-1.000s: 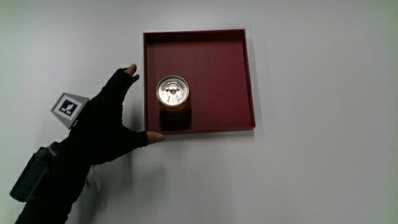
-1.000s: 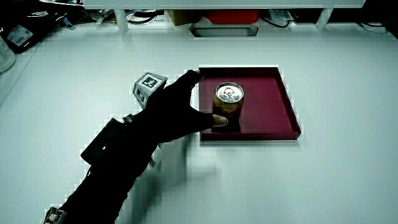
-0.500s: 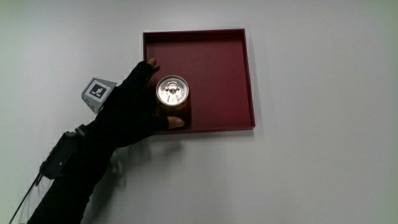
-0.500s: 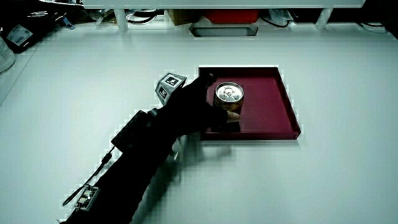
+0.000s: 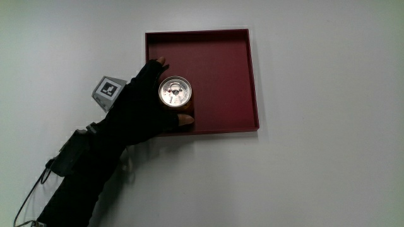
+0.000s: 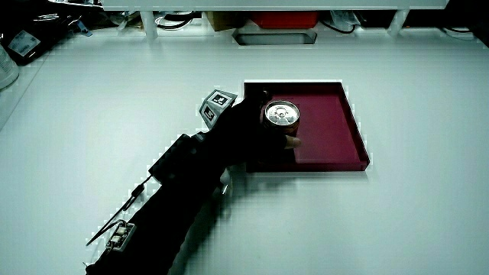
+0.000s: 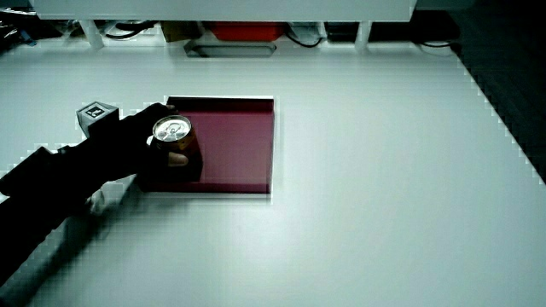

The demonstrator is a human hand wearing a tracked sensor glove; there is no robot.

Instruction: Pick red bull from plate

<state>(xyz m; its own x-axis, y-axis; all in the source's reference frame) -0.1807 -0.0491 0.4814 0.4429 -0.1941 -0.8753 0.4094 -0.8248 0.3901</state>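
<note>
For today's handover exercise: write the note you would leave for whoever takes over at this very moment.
Hand: wrapped around the can, thumb on the side nearer the person, fingers on the side farther from the person.
Can: upright in the red tray, near the tray wall nearest the person, apparently not lifted yet.
Done: reach and grip.
Left: lift the can straight up, clear of the tray wall, and take it out.

Plain white table point(image 5: 315, 176), evenly lit, low white partition point(image 6: 252, 4) at its edge
</note>
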